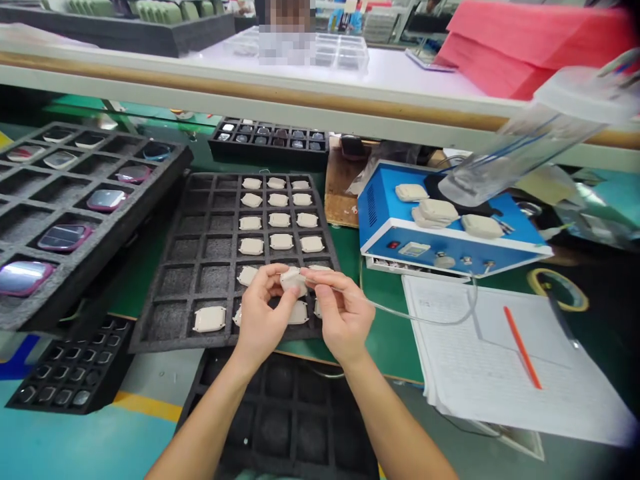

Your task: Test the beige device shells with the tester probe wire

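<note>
My left hand (264, 305) pinches a small cream-coloured watch-case-like piece (291, 277) between thumb and fingers, above a dark foam tray (167, 280). Level with it, my right hand (346, 315) is closed round the end of a thin clear hose (425, 321), its tip at the piece's right side. Whether the tip touches the piece I cannot tell. The hose runs to the front of a blue box-shaped machine (400, 230). Similar cream pieces (251, 246) fill much of the tray's right side, some partly hidden by my hands. One more (209, 319) lies in the front row.
More cream pieces (436, 212) rest on the machine beside a clear plastic cup (505, 157). Papers (460, 373) with a red stick-like pen (523, 347) lie at right, near a tape roll (557, 289). A tray of watch-like pieces (37, 193) stands left. A shelf edge (250, 90) crosses behind.
</note>
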Demonstrator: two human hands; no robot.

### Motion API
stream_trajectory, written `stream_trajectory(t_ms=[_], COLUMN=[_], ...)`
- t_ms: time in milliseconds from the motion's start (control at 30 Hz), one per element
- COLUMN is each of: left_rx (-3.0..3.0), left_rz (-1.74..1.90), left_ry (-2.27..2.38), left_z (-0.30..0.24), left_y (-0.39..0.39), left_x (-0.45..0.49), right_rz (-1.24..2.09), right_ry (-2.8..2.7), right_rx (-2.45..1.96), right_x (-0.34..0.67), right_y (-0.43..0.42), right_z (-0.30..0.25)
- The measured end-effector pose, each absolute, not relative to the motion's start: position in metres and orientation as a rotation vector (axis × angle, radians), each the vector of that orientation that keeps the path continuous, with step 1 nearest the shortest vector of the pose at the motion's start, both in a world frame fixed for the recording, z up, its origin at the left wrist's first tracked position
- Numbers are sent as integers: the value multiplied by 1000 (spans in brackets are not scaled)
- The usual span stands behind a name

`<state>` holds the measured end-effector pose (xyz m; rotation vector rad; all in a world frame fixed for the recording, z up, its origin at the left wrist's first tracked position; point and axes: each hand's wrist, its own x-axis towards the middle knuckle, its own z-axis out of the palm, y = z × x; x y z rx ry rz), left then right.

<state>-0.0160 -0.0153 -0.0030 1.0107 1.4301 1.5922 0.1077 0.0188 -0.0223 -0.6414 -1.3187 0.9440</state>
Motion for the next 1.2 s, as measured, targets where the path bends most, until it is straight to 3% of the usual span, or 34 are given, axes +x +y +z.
stream_trajectory(t_ms=[267,1200], left_rx=[792,806], left_rz=[1792,1825], left_ry=[1318,1349], left_z=[-9,-8], left_y=[-17,-19], left_x=[-17,-13], right_rz=[916,925], right_ry=[-1268,-1304], right_rx=[-747,-784], right_x=[106,107], right_y=[19,21], right_z=[-21,-26])
